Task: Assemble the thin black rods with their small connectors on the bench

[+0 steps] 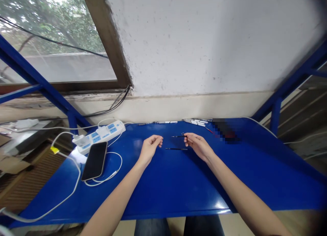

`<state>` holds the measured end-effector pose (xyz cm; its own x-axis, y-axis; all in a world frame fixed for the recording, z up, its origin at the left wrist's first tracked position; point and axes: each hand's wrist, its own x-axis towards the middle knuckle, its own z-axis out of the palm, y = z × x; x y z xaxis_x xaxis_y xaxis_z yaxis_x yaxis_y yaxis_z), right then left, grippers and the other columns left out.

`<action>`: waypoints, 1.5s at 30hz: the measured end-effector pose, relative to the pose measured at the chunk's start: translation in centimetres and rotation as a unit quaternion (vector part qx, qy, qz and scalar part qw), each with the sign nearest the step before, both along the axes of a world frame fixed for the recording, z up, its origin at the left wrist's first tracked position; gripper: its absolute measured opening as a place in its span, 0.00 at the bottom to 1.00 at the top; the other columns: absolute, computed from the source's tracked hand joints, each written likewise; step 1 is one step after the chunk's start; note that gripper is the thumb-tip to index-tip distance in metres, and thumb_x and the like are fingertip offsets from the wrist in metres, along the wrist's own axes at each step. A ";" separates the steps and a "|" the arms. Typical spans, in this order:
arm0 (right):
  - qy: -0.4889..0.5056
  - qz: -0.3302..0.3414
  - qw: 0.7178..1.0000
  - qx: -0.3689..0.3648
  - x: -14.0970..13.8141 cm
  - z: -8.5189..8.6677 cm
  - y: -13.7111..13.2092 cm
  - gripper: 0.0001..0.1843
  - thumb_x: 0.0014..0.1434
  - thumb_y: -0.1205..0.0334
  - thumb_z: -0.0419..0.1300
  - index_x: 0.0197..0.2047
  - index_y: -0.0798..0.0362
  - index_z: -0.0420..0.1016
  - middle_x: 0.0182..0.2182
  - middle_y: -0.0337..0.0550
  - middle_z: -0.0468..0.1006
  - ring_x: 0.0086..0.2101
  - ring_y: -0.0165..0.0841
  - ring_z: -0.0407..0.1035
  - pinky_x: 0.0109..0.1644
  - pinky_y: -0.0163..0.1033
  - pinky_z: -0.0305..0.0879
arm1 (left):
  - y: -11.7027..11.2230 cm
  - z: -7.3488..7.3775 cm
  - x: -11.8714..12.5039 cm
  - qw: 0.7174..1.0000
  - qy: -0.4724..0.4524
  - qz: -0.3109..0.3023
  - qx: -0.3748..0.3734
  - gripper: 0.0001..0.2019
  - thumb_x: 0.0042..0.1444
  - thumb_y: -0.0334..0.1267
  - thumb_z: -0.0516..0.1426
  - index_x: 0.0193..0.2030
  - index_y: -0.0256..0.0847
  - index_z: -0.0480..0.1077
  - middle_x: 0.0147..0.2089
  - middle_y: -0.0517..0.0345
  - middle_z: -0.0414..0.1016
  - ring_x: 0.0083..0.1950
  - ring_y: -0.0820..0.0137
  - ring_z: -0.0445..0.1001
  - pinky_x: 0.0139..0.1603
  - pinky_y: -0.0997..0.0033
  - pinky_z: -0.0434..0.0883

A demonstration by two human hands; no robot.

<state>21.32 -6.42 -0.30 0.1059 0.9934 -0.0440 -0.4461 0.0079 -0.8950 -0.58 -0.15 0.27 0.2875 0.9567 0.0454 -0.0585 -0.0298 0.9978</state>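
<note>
The right hand (199,146) is partly closed, its fingertips pinching one end of a slim black rod (178,136) that points left, level over the table. The rod has a glossy, dark shaft and a small, thin metal tip; the fine detail at the held end is too small to make out. The left hand (150,149) is empty, with its fingers loosely curled, and faces the rod from the other side. A second slim black rod (176,148) lies flat on the table between the two hands, nearly parallel to the first.

The glossy blue metal table (178,202) reflects the light in pale patches. Along its back edge lies a row of small white tubes (196,122), with a thin red wire (209,130) just beside them and a pixelated patch (226,130) hiding part of the surface. To the left, a white power strip (99,136) with blue socket panels sits at an angle, a plug in its nearest socket. A black-screened smartphone (95,161) with a pale metallic edge lies just in front of it, beside a looped white cable (107,171). A thicker white cord (58,203) with a yellow tag (54,149) curves off the table's left side. Any lettering on these things is too small to read.
</note>
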 end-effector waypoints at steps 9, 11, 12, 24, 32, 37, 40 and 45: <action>-0.018 0.029 0.999 0.006 -0.4 0.0 -0.3 0.17 0.48 0.52 0.69 0.38 0.54 0.81 0.30 0.44 0.76 0.32 0.31 0.68 0.35 0.38 0.63 | -0.5 0.3 0.1 0.999 -0.006 -0.047 -0.009 0.15 0.51 0.48 0.61 0.30 0.34 0.72 0.27 0.54 0.77 0.27 0.72 0.73 0.30 0.72 0.70; -0.028 0.031 0.999 0.005 -0.5 0.1 -0.3 0.17 0.48 0.51 0.69 0.37 0.54 0.81 0.30 0.44 0.76 0.32 0.31 0.68 0.35 0.38 0.63 | -0.6 0.2 0.2 0.999 -0.007 -0.050 -0.008 0.14 0.50 0.46 0.63 0.32 0.34 0.73 0.30 0.52 0.79 0.29 0.71 0.75 0.33 0.71 0.72; -0.032 0.033 0.999 0.004 -0.5 0.2 -0.3 0.17 0.48 0.50 0.69 0.37 0.54 0.81 0.30 0.44 0.76 0.32 0.31 0.68 0.35 0.38 0.63 | -0.6 0.2 0.2 0.999 -0.008 -0.050 -0.009 0.14 0.50 0.45 0.63 0.32 0.34 0.73 0.31 0.51 0.79 0.30 0.70 0.76 0.35 0.70 0.72; -0.030 0.043 0.999 -0.005 -1.0 0.5 -0.5 0.17 0.47 0.51 0.69 0.37 0.54 0.81 0.30 0.44 0.76 0.32 0.31 0.68 0.34 0.37 0.63 | -0.7 -0.2 0.5 0.997 -0.039 -0.068 -0.021 0.15 0.45 0.43 0.66 0.35 0.35 0.72 0.36 0.49 0.81 0.36 0.67 0.79 0.40 0.68 0.74; -0.100 0.056 0.993 0.011 -1.1 0.0 -0.5 0.17 0.50 0.50 0.66 0.38 0.53 0.81 0.31 0.44 0.77 0.30 0.31 0.67 0.36 0.39 0.63 | -0.8 -0.3 0.5 0.996 -0.009 -0.084 -0.009 0.15 0.47 0.43 0.65 0.36 0.35 0.72 0.33 0.50 0.81 0.34 0.67 0.78 0.39 0.68 0.74; -0.273 0.054 0.959 0.056 -1.1 -0.1 -0.7 0.13 0.53 0.53 0.63 0.39 0.51 0.81 0.31 0.42 0.77 0.29 0.30 0.67 0.38 0.39 0.63 | -0.9 0.0 0.5 0.995 0.034 -0.098 0.012 0.14 0.47 0.45 0.64 0.34 0.36 0.72 0.30 0.51 0.80 0.33 0.66 0.78 0.37 0.68 0.74; -0.383 0.044 0.918 0.092 -1.2 -0.2 -0.8 0.11 0.55 0.56 0.60 0.39 0.50 0.80 0.32 0.42 0.79 0.32 0.33 0.69 0.39 0.39 0.63 | -0.9 -0.2 0.4 0.992 0.062 -0.101 0.033 0.13 0.48 0.45 0.64 0.33 0.36 0.73 0.30 0.51 0.80 0.32 0.66 0.78 0.37 0.68 0.74; -0.509 0.049 0.848 0.137 -1.3 -0.3 -0.9 0.08 0.56 0.63 0.58 0.36 0.50 0.79 0.31 0.42 0.79 0.32 0.34 0.69 0.40 0.39 0.64 | -1.0 -0.7 0.5 0.984 0.096 -0.130 0.070 0.13 0.51 0.44 0.62 0.38 0.37 0.74 0.37 0.49 0.80 0.39 0.64 0.78 0.43 0.64 0.74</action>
